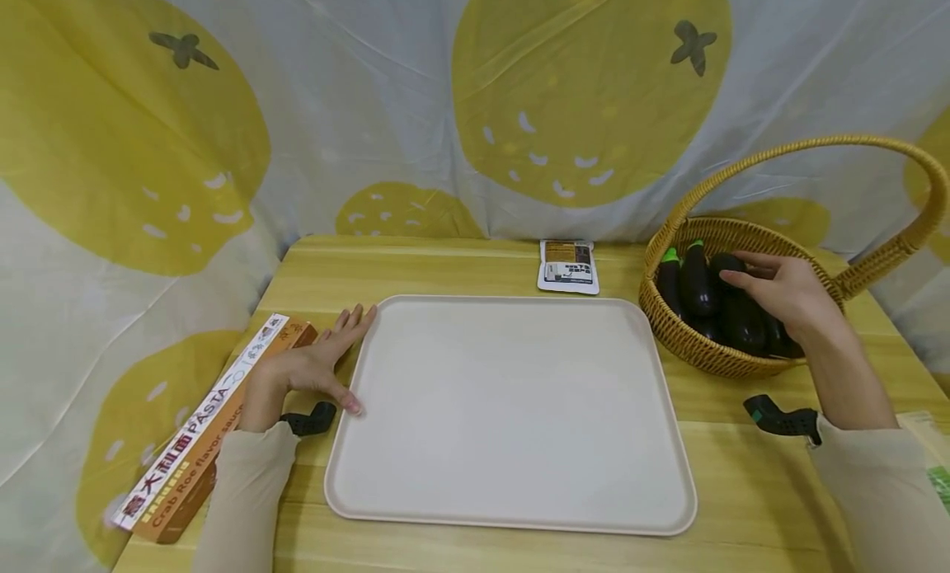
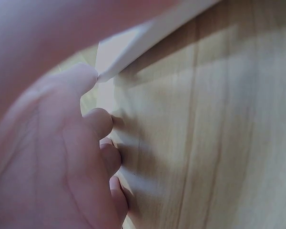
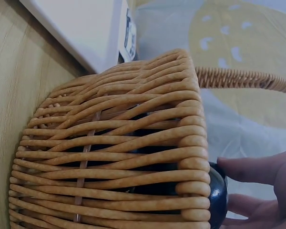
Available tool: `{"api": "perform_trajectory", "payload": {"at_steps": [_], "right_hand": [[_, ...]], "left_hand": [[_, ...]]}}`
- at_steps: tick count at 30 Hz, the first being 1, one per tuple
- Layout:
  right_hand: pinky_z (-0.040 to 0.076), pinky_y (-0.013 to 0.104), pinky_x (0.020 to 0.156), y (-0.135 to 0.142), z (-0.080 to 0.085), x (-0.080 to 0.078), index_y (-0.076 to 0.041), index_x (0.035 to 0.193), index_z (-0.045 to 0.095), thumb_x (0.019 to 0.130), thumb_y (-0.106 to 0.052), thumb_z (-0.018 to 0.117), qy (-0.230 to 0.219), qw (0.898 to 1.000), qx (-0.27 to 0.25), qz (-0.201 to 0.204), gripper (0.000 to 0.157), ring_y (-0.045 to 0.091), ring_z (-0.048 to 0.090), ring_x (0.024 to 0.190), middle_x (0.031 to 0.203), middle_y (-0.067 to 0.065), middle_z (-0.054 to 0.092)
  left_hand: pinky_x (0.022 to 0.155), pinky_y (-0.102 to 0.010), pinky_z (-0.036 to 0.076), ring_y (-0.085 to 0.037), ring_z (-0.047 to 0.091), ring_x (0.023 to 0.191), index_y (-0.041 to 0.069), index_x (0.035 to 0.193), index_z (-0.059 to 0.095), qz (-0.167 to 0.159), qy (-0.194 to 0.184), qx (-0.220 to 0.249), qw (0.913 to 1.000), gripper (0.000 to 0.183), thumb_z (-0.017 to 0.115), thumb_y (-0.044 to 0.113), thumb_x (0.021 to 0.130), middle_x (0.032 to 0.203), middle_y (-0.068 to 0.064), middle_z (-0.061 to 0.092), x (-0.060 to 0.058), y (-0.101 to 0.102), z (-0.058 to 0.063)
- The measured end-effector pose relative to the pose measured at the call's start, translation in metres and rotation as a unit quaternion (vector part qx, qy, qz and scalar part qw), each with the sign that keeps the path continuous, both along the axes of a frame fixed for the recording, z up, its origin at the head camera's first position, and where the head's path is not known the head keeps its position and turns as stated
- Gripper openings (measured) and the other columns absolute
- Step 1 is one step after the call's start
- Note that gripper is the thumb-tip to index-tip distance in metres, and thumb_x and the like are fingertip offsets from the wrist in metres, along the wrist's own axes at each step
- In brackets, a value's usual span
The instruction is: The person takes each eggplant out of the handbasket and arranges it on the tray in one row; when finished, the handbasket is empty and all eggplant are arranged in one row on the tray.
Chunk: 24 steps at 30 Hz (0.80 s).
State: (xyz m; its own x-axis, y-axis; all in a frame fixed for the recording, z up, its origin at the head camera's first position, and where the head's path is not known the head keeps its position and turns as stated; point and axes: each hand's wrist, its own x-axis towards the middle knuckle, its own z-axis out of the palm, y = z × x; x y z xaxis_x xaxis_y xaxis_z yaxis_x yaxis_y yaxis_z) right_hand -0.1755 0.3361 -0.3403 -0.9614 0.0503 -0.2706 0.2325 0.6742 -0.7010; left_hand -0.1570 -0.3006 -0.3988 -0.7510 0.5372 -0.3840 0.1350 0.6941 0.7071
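My right hand [image 1: 790, 288] reaches into a wicker basket [image 1: 716, 357] at the right, with thumb and fingers about a dark eggplant [image 1: 726, 265]. In the right wrist view the eggplant [image 3: 218, 195] shows above the rim, the thumb on one side and fingers on the other. Several more glossy eggplants [image 1: 698, 284] lie in the basket, two with green stem ends. Fingers spread, my left hand [image 1: 315, 367] rests at the left edge of a white tray [image 1: 512, 416]. Its thumb lies on the rim, and the index fingertip touches near the far left corner.
A long pasta box [image 1: 211, 433] lies left of the tray, beside the left forearm. Behind the tray is a small white packet [image 1: 567, 266]. The basket's tall arched handle [image 1: 809, 144] rises over the right hand. A fruit-patterned cloth [image 1: 386, 103] hangs behind the wooden table [image 1: 416, 264].
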Motion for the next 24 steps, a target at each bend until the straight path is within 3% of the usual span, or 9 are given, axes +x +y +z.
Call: {"api": "perform_trajectory", "payload": {"at_steps": [8, 16, 21, 22, 24], "right_hand": [[0.031, 0.074, 0.113, 0.003, -0.001, 0.004, -0.001, 0.164, 0.014, 0.11, -0.045, 0.04, -0.002, 1.0, -0.008, 0.014, 0.075, 0.063, 0.02, 0.147, 0.164, 0.042, 0.011], [0.031, 0.075, 0.112, 0.007, -0.002, 0.018, -0.002, 0.164, 0.021, 0.11, -0.045, 0.04, 0.023, 1.0, -0.013, 0.012, 0.072, 0.063, 0.024, 0.146, 0.167, 0.037, 0.015], [0.034, 0.072, 0.112, 0.009, 0.0, 0.027, -0.009, 0.165, 0.023, 0.109, -0.049, 0.042, 0.037, 0.999, -0.013, 0.001, 0.072, 0.057, 0.031, 0.145, 0.169, 0.03, 0.016], [0.035, 0.07, 0.113, 0.01, 0.001, 0.029, -0.012, 0.165, 0.023, 0.108, -0.051, 0.042, 0.038, 0.999, -0.01, -0.001, 0.072, 0.049, 0.04, 0.144, 0.17, 0.028, 0.016], [0.04, 0.06, 0.116, 0.011, 0.003, 0.033, -0.019, 0.166, 0.023, 0.106, -0.055, 0.043, 0.039, 0.999, -0.005, -0.004, 0.073, 0.043, 0.043, 0.144, 0.171, 0.024, 0.016]], "left_hand": [[0.113, -0.082, -0.014, -0.048, -0.034, 0.152, 0.013, 0.166, -0.012, -0.001, 0.003, 0.002, 1.0, 0.151, 0.099, 0.031, 0.065, 0.167, -0.024, -0.03, 0.001, 0.0, 0.0], [0.112, -0.082, -0.015, -0.048, -0.034, 0.151, 0.012, 0.166, -0.013, -0.006, 0.007, -0.002, 1.0, 0.152, 0.099, 0.032, 0.065, 0.167, -0.025, -0.031, 0.001, 0.0, -0.002], [0.112, -0.082, -0.016, -0.048, -0.034, 0.151, 0.012, 0.166, -0.013, -0.005, 0.008, -0.006, 0.9999, 0.152, 0.099, 0.032, 0.065, 0.167, -0.025, -0.03, 0.002, 0.0, -0.002], [0.113, -0.081, -0.016, -0.048, -0.034, 0.151, 0.012, 0.166, -0.013, -0.004, 0.007, -0.005, 1.0, 0.152, 0.099, 0.032, 0.065, 0.167, -0.025, -0.031, 0.002, 0.0, -0.001], [0.113, -0.081, -0.017, -0.048, -0.034, 0.151, 0.013, 0.166, -0.013, -0.003, 0.005, -0.004, 1.0, 0.152, 0.099, 0.032, 0.065, 0.167, -0.024, -0.031, 0.002, 0.0, -0.001]]}}
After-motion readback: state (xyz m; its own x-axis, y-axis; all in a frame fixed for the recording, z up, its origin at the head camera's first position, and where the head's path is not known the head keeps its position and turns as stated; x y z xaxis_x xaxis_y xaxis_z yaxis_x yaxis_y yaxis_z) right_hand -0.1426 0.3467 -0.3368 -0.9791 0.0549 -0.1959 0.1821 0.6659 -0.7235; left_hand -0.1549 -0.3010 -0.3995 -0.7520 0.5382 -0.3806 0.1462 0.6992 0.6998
